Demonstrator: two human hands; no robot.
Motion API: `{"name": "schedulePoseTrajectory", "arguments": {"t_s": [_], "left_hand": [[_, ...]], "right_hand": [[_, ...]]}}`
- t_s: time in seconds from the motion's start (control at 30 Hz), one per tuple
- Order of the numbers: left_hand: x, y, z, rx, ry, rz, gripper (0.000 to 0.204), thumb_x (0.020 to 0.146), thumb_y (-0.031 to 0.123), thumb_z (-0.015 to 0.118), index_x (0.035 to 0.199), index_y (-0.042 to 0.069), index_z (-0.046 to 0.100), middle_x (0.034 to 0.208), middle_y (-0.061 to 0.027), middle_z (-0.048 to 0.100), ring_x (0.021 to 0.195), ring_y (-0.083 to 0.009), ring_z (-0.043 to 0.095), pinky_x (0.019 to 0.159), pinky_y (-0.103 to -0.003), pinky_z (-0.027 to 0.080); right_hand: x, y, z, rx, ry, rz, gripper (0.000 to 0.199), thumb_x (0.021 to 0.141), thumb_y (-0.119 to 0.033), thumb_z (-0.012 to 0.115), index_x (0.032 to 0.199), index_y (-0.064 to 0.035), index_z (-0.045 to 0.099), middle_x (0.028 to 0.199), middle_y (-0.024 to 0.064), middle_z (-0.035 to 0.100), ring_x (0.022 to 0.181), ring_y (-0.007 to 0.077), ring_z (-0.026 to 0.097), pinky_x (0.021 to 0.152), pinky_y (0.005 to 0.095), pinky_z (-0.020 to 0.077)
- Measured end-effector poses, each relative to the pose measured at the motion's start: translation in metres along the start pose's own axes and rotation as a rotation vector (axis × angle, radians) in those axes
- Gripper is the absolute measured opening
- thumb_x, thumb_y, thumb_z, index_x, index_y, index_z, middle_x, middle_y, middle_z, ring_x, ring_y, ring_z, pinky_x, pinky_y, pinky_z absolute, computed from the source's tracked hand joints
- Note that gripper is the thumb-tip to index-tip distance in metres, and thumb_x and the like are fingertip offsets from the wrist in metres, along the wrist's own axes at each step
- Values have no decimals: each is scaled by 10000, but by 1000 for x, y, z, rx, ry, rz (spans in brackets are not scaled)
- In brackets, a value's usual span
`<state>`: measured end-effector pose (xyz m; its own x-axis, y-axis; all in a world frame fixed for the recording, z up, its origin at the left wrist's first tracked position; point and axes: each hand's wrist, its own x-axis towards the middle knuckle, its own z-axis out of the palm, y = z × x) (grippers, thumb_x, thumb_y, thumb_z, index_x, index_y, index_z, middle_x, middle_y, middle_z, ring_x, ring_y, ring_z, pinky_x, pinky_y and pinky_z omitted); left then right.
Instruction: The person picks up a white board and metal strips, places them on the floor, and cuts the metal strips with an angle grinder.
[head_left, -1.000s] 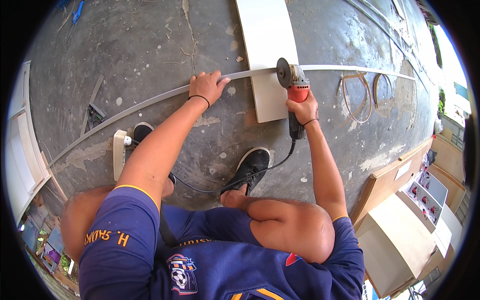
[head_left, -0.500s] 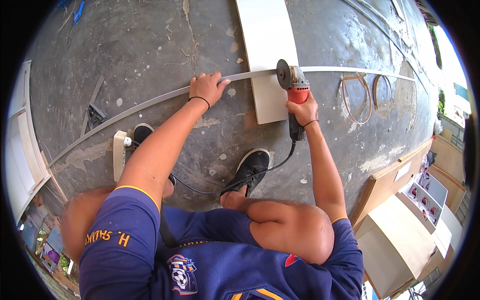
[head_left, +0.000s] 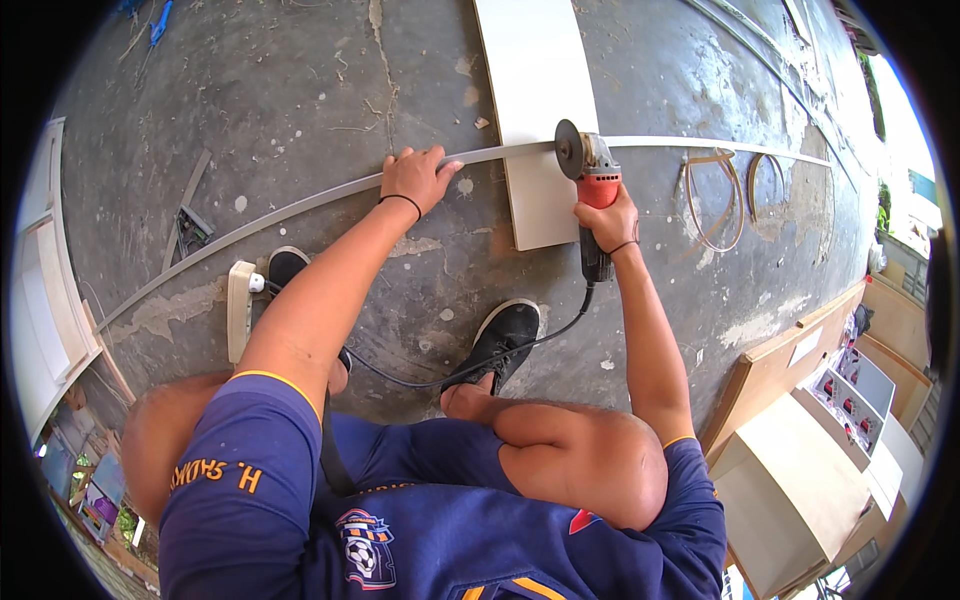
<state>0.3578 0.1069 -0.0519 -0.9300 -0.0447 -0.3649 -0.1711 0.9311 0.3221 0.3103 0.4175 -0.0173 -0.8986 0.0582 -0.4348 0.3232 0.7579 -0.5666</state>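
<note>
At the far left edge a white panelled door or frame [head_left: 45, 290] lies flat on the grey concrete floor [head_left: 300, 90]. A white power strip [head_left: 240, 308] lies near it with a plug pushed into its upper end, and a black cord [head_left: 440, 375] runs from there past the person's two black shoes toward the tool. One shoe [head_left: 285, 268] sits just beside the strip, the other [head_left: 505, 338] is further right under the bent knee.

A long thin white strip [head_left: 300, 208] curves across the floor from lower left to upper right. The left hand [head_left: 415, 178] lies on top of it, palm down, fingers spread forward over the edge, pressing it flat rather than closing around it. Just to the right a white board [head_left: 535, 110] lies lengthwise under the strip, where the two cross.

The right hand [head_left: 605, 222] is clenched around the dark handle of a red angle grinder [head_left: 590, 185], fingers wrapped fully round. The grinder's disc [head_left: 570, 150] stands on edge at the strip, right where it crosses the board; contact cannot be told for sure. Loops of thin edge banding [head_left: 715, 200] lie on the floor further right.

In the lower right stands a brown and white cabinet box [head_left: 800, 480], with an open compartmented tray [head_left: 850, 385] beside it holding small red-marked items too small to make out
</note>
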Motion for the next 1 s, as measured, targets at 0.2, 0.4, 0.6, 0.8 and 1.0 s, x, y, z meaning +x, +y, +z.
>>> {"name": "schedulePoseTrajectory", "arguments": {"t_s": [0.2,0.4,0.6,0.8,1.0], "left_hand": [[0,1,-2,12,-13,-3,372,938,479,447,960,132,579,909,-64,671,969,-267,577,840,-433,400],[0,-3,5,-6,70,20,373,920,483,482,927,122,572,855,-89,660,915,-291,588,801,-439,411],[1,1,-1,12,-20,-9,374,938,482,446,968,135,584,912,-64,670,967,-266,577,842,-430,401],[0,1,-2,9,-13,-4,375,937,481,448,971,133,585,916,-65,670,968,-267,576,841,-432,400],[-1,0,-2,1,-2,-4,375,935,480,453,975,132,586,919,-64,670,974,-267,574,841,-434,401]], "right_hand": [[-3,-6,-3,-8,1,-16,563,564,-313,725,1016,-4,592,876,155,673,825,279,659,766,359,510],[1,-7,-3,-17,6,-41,561,564,-306,725,1014,-1,591,874,160,672,824,281,659,765,358,512],[1,-8,-5,-36,-6,-30,565,562,-306,724,1018,0,590,875,164,671,826,290,658,766,361,512],[3,-4,-4,-44,-3,-43,570,561,-311,722,1021,0,590,875,165,671,825,296,659,767,364,512],[1,-10,-5,-35,-8,-41,563,563,-309,721,1014,2,591,873,166,671,821,294,659,763,363,513]]}}
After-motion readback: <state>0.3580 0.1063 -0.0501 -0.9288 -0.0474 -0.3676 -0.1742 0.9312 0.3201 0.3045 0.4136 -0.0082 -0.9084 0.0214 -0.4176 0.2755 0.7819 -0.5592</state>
